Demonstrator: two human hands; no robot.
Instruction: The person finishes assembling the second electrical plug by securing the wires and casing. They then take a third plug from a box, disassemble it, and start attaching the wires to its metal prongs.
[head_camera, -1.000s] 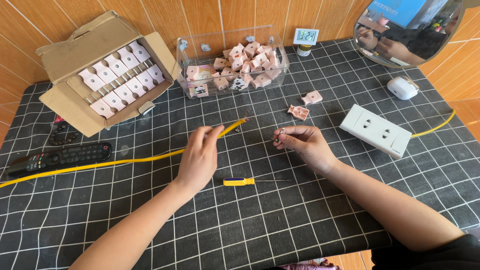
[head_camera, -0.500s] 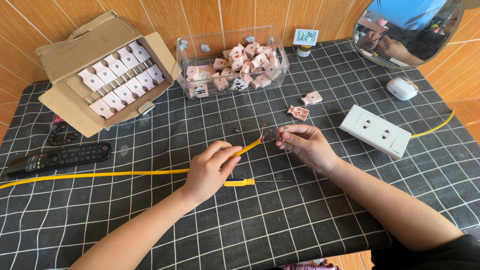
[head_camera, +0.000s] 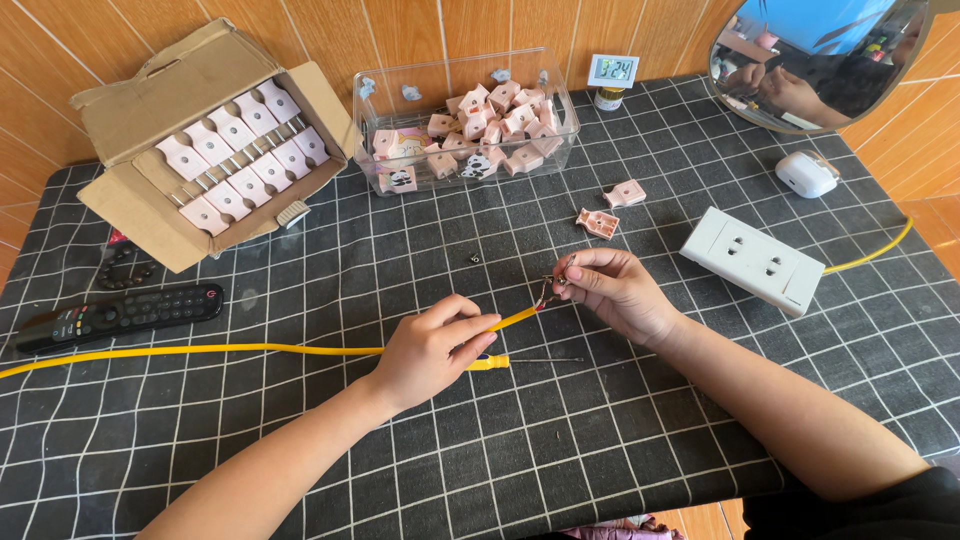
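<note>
Leftmost, black remote control and open cardboard box of pink plug parts are sitting clear of the work, within reach. Long yellow cable is running in across the black grid-pattern counter; left hand is closing its fingers around it near the stripped end, likely steadying it. Yellow-handled screwdriver is lying just below that hand. Right hand is pinching the bared wire strands between fingertips, holding them up off the counter. Beyond: two loose pink plug halves, white socket block.
</note>
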